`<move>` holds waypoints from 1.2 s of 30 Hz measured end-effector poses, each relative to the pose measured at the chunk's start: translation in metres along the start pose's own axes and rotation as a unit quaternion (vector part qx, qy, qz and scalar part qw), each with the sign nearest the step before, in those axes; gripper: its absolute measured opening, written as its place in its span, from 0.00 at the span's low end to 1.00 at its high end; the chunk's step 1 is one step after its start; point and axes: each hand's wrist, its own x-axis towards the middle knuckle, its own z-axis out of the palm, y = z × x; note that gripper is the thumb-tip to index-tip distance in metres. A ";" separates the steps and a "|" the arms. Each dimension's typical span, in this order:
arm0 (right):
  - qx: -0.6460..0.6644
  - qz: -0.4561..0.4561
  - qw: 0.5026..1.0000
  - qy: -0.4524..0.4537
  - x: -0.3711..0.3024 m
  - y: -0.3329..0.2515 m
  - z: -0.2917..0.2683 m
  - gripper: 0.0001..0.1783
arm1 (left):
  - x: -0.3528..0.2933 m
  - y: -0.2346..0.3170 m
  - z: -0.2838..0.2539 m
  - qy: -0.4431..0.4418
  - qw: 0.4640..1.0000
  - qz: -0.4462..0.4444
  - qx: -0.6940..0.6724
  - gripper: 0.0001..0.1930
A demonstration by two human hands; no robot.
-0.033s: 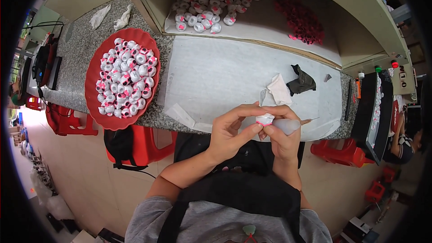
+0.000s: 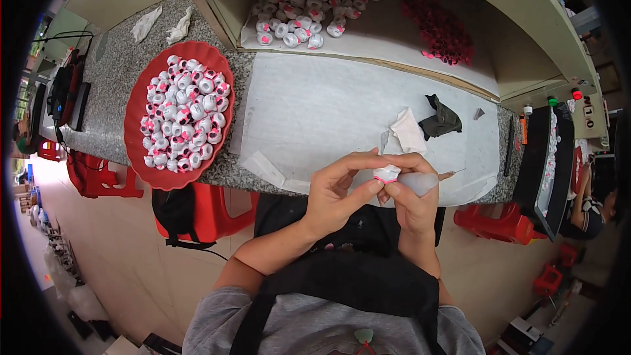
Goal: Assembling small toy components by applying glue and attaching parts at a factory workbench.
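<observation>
Above the near edge of the white paper, both my hands are closed together on a small white and pink plastic piece point(image 2: 388, 173). My left hand point(image 2: 334, 192) pinches it from the left between thumb and fingers. From the other side, the thumb and fingers of my right hand point(image 2: 415, 205) grip the same piece. A translucent bottle point(image 2: 422, 184) with a thin needle-like tip pointing right is tucked in my right hand as well. Just beyond my fingers lie a crumpled white cloth point(image 2: 407, 133) and a black crumpled cloth or bag point(image 2: 442, 119).
A red scalloped bowl point(image 2: 131, 133) full of similar white and pink pieces stands at left on the granite worktop point(image 2: 113, 92). The shelf ahead holds more white pieces point(image 2: 302, 29) and a dark pink pile point(image 2: 439, 31). Red stools point(image 2: 220, 213) stand below.
</observation>
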 end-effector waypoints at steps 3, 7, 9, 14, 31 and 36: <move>0.023 0.014 1.000 0.006 0.001 0.003 -0.001 0.14 | -0.001 -0.003 -0.002 0.008 1.000 -0.023 -0.013 0.13; 0.035 0.025 0.999 0.008 0.004 0.006 -0.002 0.14 | -0.002 -0.005 -0.003 0.022 0.998 -0.048 -0.030 0.13; 0.035 0.041 0.998 0.013 0.004 0.003 0.000 0.15 | -0.002 -0.006 -0.003 0.040 0.994 -0.084 -0.055 0.12; 0.039 0.031 0.999 0.007 0.003 0.004 -0.002 0.15 | -0.002 -0.006 -0.002 0.014 0.999 -0.042 0.012 0.11; 0.013 0.043 0.999 -0.009 0.001 0.000 0.004 0.16 | 0.000 -0.001 -0.009 -0.032 0.994 -0.020 -0.100 0.11; -0.043 -0.016 0.999 -0.010 -0.015 0.001 -0.004 0.18 | -0.004 -0.003 -0.001 -0.062 0.993 0.007 -0.105 0.10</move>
